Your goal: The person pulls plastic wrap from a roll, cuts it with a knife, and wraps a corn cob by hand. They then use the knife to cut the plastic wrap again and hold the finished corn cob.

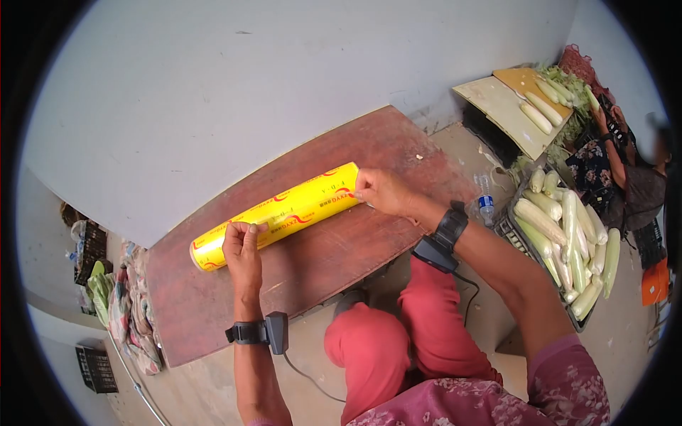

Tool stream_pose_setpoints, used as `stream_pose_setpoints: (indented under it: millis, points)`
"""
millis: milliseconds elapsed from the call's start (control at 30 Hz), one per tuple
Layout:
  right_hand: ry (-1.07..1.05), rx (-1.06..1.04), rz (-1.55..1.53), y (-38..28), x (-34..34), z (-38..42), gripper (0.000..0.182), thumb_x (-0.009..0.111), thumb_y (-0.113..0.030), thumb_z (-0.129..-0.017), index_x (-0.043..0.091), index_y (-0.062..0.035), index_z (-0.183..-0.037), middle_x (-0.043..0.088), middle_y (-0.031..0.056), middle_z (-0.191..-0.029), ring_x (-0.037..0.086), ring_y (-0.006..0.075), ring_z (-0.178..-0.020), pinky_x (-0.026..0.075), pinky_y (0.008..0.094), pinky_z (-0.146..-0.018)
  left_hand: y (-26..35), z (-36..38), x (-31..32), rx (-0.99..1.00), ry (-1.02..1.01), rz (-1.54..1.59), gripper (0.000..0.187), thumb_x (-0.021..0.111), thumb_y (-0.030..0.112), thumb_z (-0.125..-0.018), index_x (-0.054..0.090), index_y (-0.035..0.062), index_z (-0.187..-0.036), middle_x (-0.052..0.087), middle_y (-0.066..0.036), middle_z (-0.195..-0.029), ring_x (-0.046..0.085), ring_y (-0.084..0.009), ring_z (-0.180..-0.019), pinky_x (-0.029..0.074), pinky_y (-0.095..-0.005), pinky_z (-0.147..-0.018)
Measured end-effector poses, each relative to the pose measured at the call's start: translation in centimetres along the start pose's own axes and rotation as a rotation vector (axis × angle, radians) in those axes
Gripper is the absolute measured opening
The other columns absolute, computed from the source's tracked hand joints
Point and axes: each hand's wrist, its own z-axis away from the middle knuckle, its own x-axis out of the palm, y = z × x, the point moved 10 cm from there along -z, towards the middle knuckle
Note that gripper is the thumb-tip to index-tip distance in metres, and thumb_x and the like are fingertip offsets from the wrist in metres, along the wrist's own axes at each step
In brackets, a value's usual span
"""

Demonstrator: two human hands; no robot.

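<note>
A long yellow roll of cling film [284, 213] with red and dark print lies slantwise on the reddish-brown wooden board [334, 255]. At its near side, towards the left end, is my left hand [244, 248], thumb and fingers pinched together against the roll. Whatever lies between those fingertips is too small to make out. My right hand [385, 192] is closed at the roll's right end, with its fingertips on the edge there. Both wrists carry black strapped devices with cables.
A black crate [515, 234] heaped with corn cobs [568, 227] stands right, near a water bottle [485, 201]. Further back, several cobs lie on a board [490, 106], beside a co-worker [611, 163]. Left are bundled cloth [135, 305] and a dark crate [96, 369]. A wall rises behind.
</note>
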Motion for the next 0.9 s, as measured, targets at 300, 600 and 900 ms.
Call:
stream_pose_setpoints:
  millis: [300, 600, 900]
  points:
    - [-0.083, 0.05, -0.133, 1.6, 1.0, 2.1, 0.015, 0.071, -0.013, -0.084, 0.061, -0.0019, -0.083, 0.064, 0.0077, -0.075, 0.058, 0.0146, -0.07, 0.048, 0.0332, -0.064, -0.7, 1.4, -0.4, -0.017, -0.035, -0.016, 0.01, 0.056, 0.008, -0.099, 0.051, 0.007, -0.091, 0.069, -0.007, -0.09, 0.066, -0.0138, -0.088, 0.049, -0.0268, -0.087]
    - [0.014, 0.098, -0.276, 1.5, 0.6, 1.1, 0.012, 0.069, -0.01, -0.086, 0.06, -0.0023, -0.082, 0.062, 0.0031, -0.076, 0.055, 0.0111, -0.073, 0.047, 0.0302, -0.065, 1.6, 0.5, 0.1, 0.031, -0.043, -0.097, 0.009, 0.054, 0.008, -0.099, 0.052, 0.0059, -0.09, 0.069, -0.008, -0.086, 0.065, -0.0143, -0.087, 0.05, -0.0275, -0.085]
    - [0.105, 0.169, -0.58, -0.3, -0.1, -4.1, 0.011, 0.067, -0.009, -0.089, 0.06, -0.002, -0.087, 0.061, 0.0061, -0.083, 0.054, 0.0124, -0.077, 0.047, 0.0298, -0.065, 3.4, -1.2, -0.5, 0.118, -0.018, -0.071, 0.01, 0.056, 0.007, -0.098, 0.051, 0.0051, -0.09, 0.068, -0.009, -0.088, 0.066, -0.0153, -0.088, 0.05, -0.0278, -0.085]
